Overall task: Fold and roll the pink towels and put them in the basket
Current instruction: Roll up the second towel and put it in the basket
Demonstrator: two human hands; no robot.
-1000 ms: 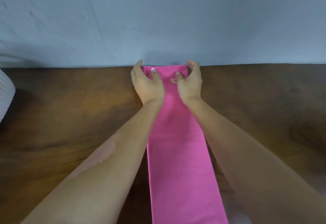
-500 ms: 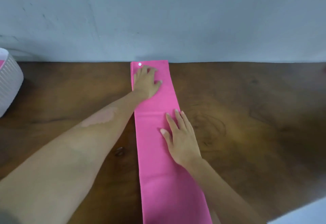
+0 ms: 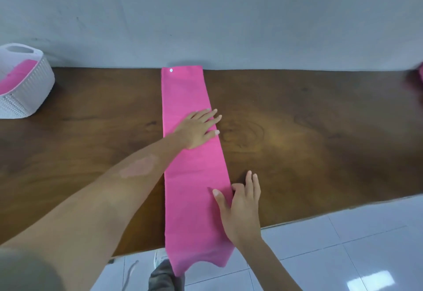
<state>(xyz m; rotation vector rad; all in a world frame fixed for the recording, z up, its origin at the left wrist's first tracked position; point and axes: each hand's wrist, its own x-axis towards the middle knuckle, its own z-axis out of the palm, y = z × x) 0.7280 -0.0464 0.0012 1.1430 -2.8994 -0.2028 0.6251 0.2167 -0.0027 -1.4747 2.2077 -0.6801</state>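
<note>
A pink towel (image 3: pixel 190 171), folded into a long narrow strip, runs from the wall across the brown table (image 3: pixel 309 135) and hangs over the near edge. My left hand (image 3: pixel 198 129) lies flat on its middle, fingers spread toward the right edge. My right hand (image 3: pixel 240 206) rests at the strip's right edge nearer to me, thumb on the cloth and fingers on the wood. A white ribbed basket (image 3: pixel 25 94) stands at the far left with pink cloth inside it.
A grey wall (image 3: pixel 229 16) backs the table. Something pink (image 3: pixel 420 77) shows blurred at the far right edge. White tiled floor (image 3: pixel 343 256) lies below the table's near edge, with my shoe (image 3: pixel 160 258) under the hanging towel end.
Both hands have slid along the strip from its far end toward me, pressing it flat. The view has pulled back, so the basket and floor now show.
</note>
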